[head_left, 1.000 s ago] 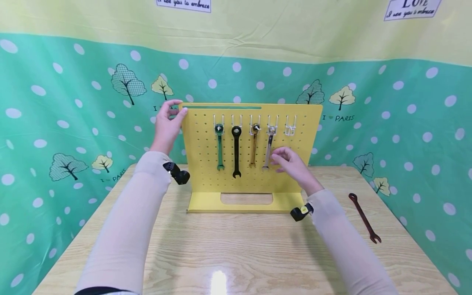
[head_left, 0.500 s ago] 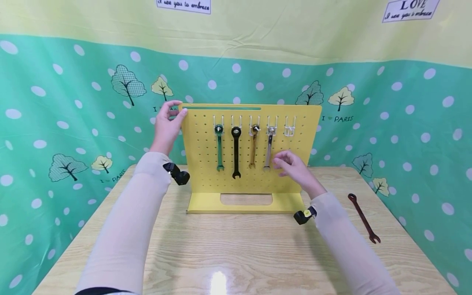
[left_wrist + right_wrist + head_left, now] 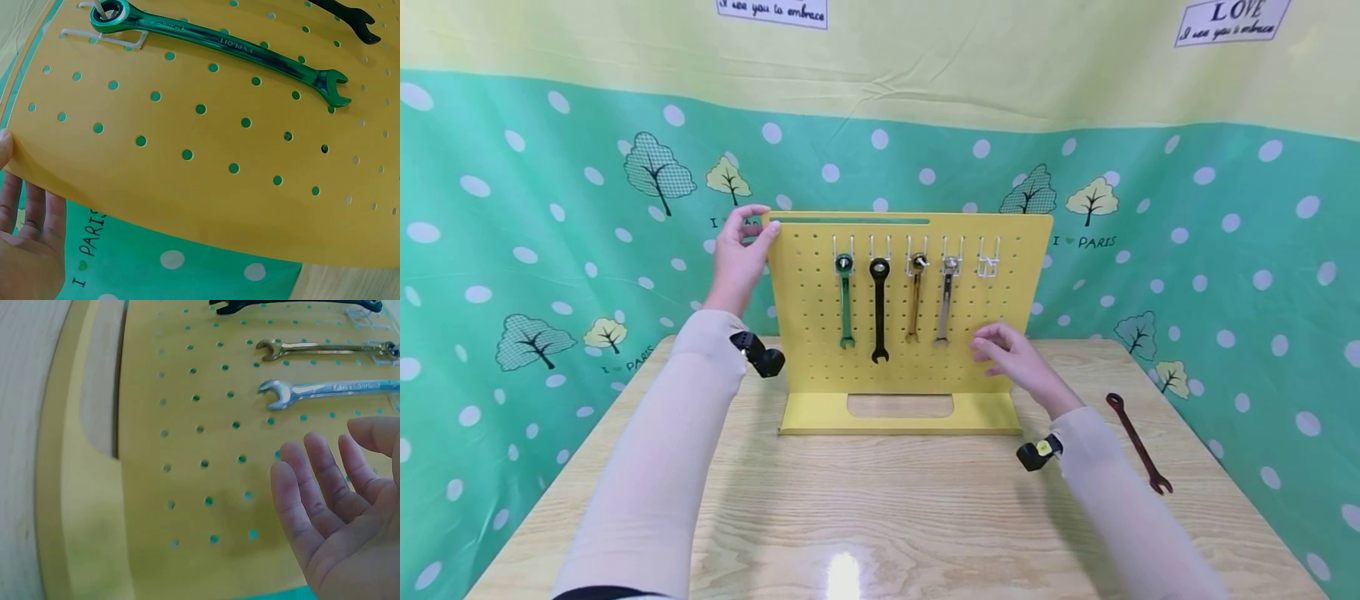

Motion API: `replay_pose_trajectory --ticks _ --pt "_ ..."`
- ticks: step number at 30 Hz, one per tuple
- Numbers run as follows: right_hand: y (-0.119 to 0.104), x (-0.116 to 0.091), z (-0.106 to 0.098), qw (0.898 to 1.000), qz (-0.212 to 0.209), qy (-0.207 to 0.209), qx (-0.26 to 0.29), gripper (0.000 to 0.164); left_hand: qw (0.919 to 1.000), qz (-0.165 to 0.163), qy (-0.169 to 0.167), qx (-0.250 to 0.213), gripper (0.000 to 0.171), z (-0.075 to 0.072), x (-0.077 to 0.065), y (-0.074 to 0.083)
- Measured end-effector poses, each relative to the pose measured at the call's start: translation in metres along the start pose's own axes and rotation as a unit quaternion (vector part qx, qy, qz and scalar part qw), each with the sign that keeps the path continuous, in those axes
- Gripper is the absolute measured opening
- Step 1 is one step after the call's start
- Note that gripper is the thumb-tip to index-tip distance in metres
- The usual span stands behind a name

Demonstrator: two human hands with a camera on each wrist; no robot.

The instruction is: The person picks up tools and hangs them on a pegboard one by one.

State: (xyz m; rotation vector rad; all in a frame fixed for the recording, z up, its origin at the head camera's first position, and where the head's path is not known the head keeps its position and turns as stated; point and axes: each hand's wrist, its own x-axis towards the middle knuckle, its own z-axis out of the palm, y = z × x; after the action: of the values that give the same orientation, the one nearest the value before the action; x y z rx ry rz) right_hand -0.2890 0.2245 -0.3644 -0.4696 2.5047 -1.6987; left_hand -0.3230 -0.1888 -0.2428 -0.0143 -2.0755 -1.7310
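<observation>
My left hand (image 3: 741,258) pinches the top left corner of a yellow pegboard (image 3: 820,367), thumb in front and fingers behind. Four-hook row aside, the wrenches hang ring end up on white wire hooks: a green combination wrench (image 3: 846,308), a black one (image 3: 880,317), a gold one (image 3: 915,304) and a silver one (image 3: 945,308). Right of the silver wrench, my right hand (image 3: 1018,362) hovers before the board's lower right with loosely bent fingers, holding nothing. The right wrist view shows its palm (image 3: 356,550) apart from the silver wrench's open end.
A dark red wrench (image 3: 1138,446) lies on the wooden table (image 3: 925,517), right of my right forearm. At the row's right end is a bare white hook (image 3: 988,265). The board's base (image 3: 820,412) rests on the table; a patterned green curtain (image 3: 550,275) stands behind.
My right hand has drawn away from the silver wrench, moving right and slightly down. The silver wrench stays hanging on its hook. My left hand keeps its place on the board's corner.
</observation>
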Motion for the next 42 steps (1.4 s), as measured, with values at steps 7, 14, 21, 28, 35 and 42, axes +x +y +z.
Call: replay_pose_trajectory --ticks 7,14,21,28,35,42 --pt "0.015 -0.017 -0.013 1.0 0.023 -0.002 -0.016 0.047 1.0 0.005 -0.001 0.001 0.034 0.001 -0.001 0.0" --pt "0.029 -0.034 -0.031 0.999 0.031 -0.005 -0.026 0.049 1.0 0.0 0.0 -0.007 0.035 0.0 -0.001 -0.001" --pt "0.044 -0.058 -0.052 0.997 0.062 0.01 -0.049 0.052 1.0 0.003 -0.002 -0.002 0.035 0.001 -0.001 0.0" --pt "0.06 -0.082 -0.079 0.993 0.082 0.032 -0.078 0.056 0.9999 0.009 -0.001 -0.004 0.035 0.0 -0.001 0.0" --pt "0.078 -0.103 -0.108 0.987 0.094 0.037 -0.126 0.058 1.0 0.008 0.0 -0.002 0.035 -0.001 -0.001 0.0" --pt "0.097 -0.12 -0.129 0.983 0.108 0.056 -0.14 0.054 0.9999 0.01 0.0 0.002 0.035 -0.001 -0.001 -0.001"
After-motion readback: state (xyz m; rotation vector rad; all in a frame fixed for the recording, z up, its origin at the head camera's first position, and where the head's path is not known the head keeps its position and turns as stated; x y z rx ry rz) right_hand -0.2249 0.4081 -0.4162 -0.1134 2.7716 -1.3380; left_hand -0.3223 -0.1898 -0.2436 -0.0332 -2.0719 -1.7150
